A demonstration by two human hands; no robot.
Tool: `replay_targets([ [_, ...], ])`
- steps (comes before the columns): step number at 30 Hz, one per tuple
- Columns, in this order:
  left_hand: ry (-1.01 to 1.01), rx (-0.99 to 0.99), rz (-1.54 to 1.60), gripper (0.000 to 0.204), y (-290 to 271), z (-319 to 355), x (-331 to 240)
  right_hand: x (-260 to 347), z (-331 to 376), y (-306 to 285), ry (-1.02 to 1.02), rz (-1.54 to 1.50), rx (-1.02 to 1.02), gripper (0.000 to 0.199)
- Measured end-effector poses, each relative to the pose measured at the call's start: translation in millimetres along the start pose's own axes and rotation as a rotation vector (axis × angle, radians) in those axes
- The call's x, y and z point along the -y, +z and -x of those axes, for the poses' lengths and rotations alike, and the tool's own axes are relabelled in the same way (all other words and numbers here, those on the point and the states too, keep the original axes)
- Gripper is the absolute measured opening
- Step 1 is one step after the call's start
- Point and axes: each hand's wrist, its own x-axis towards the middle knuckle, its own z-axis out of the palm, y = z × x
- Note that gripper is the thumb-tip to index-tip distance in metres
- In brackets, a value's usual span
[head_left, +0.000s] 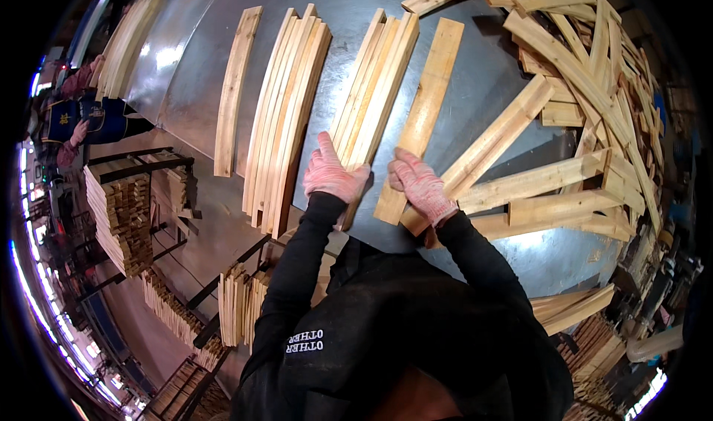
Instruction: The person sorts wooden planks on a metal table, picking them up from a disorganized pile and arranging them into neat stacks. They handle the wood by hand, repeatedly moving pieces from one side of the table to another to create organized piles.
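Observation:
My left hand (pixel 334 172), in a pinkish-white work glove, spans the near end of a tight bundle of pale wooden slats (pixel 380 86) standing on edge. Its fingers lie along the bundle's left side and the thumb reaches across toward the right. Just right of that, my right hand (pixel 422 185), gloved alike, has its fingers curled over a single flat wooden slat (pixel 427 86). The thumb of this hand is hidden. Another slat (pixel 505 135) runs out from beside the right wrist toward the upper right.
A larger slat bundle (pixel 290 116) and a lone slat (pixel 239 86) lie left on the metal table (pixel 197 72). A jumbled slat pile (pixel 594 64) covers the right side. Stacked racks (pixel 122 217) stand lower left. Another person (pixel 93 120) is at the far left.

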Motion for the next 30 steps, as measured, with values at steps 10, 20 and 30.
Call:
replay_targets([
  [10,-0.425,0.471,1.565,0.057,15.9,-14.3,64.6,10.2,-37.7,76.9,-0.304,0.342,-0.252,0.086],
  [20,-0.206,-0.944,-0.29,0.08,-143.3,-76.3,214.6,4.5,-58.5,128.0,-0.21,0.984,-0.297,0.107],
  [30,-0.254,-0.28,0.055,0.063,-128.1,-158.0,275.6,69.5,-25.0,60.0,-0.328,1.676,-0.842,0.097],
])
